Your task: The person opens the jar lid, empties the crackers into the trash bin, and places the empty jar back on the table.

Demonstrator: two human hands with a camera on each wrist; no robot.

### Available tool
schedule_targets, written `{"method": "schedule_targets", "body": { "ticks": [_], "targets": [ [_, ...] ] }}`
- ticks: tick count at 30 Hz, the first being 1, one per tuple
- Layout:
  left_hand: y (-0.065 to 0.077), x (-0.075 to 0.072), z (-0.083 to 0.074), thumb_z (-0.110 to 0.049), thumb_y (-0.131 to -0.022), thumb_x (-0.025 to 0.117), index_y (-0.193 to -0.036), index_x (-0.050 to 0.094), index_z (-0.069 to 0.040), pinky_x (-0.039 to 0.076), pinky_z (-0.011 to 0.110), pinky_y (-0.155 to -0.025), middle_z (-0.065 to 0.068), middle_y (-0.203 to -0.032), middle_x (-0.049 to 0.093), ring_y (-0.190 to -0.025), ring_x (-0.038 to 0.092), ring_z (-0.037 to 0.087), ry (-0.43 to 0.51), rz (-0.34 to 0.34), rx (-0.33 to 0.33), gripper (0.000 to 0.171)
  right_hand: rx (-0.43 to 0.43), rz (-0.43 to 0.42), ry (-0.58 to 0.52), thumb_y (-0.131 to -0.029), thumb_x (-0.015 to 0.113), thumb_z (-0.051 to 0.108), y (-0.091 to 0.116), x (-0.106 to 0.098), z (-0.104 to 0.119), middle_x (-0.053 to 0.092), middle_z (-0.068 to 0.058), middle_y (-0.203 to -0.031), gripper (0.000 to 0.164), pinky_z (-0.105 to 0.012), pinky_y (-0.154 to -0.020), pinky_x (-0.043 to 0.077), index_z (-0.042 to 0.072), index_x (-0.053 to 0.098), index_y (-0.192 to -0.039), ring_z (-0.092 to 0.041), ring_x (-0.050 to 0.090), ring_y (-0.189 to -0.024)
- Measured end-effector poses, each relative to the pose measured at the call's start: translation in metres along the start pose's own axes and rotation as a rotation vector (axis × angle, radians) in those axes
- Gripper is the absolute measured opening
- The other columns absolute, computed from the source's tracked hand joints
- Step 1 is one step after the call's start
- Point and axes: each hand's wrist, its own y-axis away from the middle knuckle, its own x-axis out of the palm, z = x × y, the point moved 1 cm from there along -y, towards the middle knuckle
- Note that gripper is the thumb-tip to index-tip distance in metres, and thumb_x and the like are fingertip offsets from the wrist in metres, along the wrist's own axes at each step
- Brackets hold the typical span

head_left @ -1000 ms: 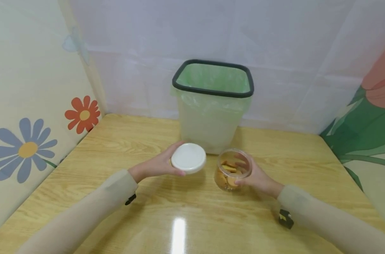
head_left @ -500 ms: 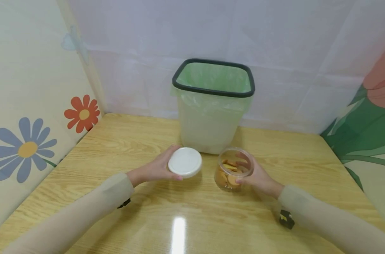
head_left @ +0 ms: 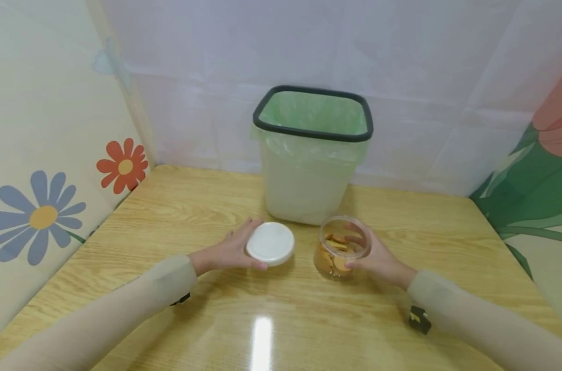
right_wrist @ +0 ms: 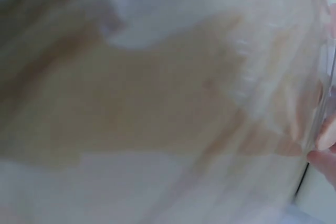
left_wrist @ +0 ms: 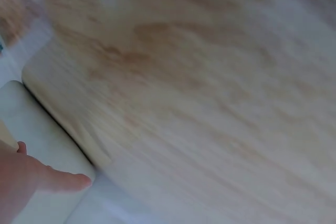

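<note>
A round white lid [head_left: 270,243] is gripped by my left hand [head_left: 232,250], thumb at its near edge and fingers round its left side. The lid is low over the table, left of a clear round jar [head_left: 327,265]. This jar stands upright with its top uncovered, and round orange-brown biscuits [head_left: 339,250] fill its lower part. My right hand [head_left: 378,257] holds the jar from the right, fingers showing through its wall and thumb on the near side. The left wrist view shows only part of my left hand [left_wrist: 31,182]; in the right wrist view my fingertips [right_wrist: 321,161] appear at the right edge.
Behind the lid and jar stands a pale bin [head_left: 304,180] with a dark rim and a green liner bag. A wood-grain table [head_left: 207,196] lies under everything. A white sheet [head_left: 425,77] hangs at the back, with flower-printed panels at both sides.
My left hand has moved the lid slightly left and nearer to me, lower toward the table. My right hand and the jar have stayed nearly still.
</note>
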Motion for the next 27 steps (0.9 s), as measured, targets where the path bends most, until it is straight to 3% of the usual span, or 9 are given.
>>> {"method": "schedule_targets", "body": {
  "ticks": [6, 13, 17, 27],
  "targets": [
    [0.000, 0.002, 0.003, -0.048, -0.071, 0.083, -0.150, 0.022, 0.000, -0.007, 0.074, -0.102, 0.030, -0.155, 0.015, -0.144, -0.002, 0.045, -0.049, -0.014, -0.007, 0.111, -0.009, 0.006, 0.010, -0.072, 0.075, -0.010, 0.001, -0.002, -0.001, 0.020, -0.034, -0.148, 0.098, -0.027, -0.090, 0.050, -0.007, 0.014, -0.149, -0.056, 0.026, -0.130],
    [0.000, 0.008, 0.010, -0.044, -0.071, 0.085, -0.149, 0.025, 0.003, -0.003, 0.077, -0.101, 0.031, -0.153, 0.020, -0.144, 0.001, 0.045, -0.168, -0.024, -0.006, 0.108, -0.007, 0.008, 0.010, -0.072, 0.075, -0.010, 0.002, -0.002, 0.000, 0.020, -0.034, -0.148, 0.099, -0.028, -0.089, 0.051, -0.006, 0.014, -0.149, -0.056, 0.026, -0.130],
    [0.000, 0.009, 0.010, -0.043, -0.072, 0.084, -0.149, 0.024, 0.004, -0.004, 0.077, -0.101, 0.029, -0.154, 0.021, -0.144, 0.001, 0.045, -0.176, -0.023, -0.016, 0.109, -0.017, 0.012, 0.014, -0.072, 0.075, -0.010, 0.002, -0.002, 0.001, 0.020, -0.035, -0.147, 0.098, -0.029, -0.089, 0.051, -0.005, 0.014, -0.149, -0.056, 0.027, -0.129],
    [0.002, 0.012, 0.017, -0.055, -0.073, 0.080, -0.150, 0.021, 0.004, -0.002, 0.076, -0.102, 0.027, -0.155, 0.019, -0.144, 0.002, 0.043, -0.263, 0.051, -0.072, 0.114, -0.016, 0.006, 0.025, -0.074, 0.073, -0.012, 0.004, -0.002, 0.003, 0.021, -0.035, -0.147, 0.096, -0.028, -0.088, 0.051, -0.007, 0.014, -0.149, -0.056, 0.027, -0.130]
  ]
}}
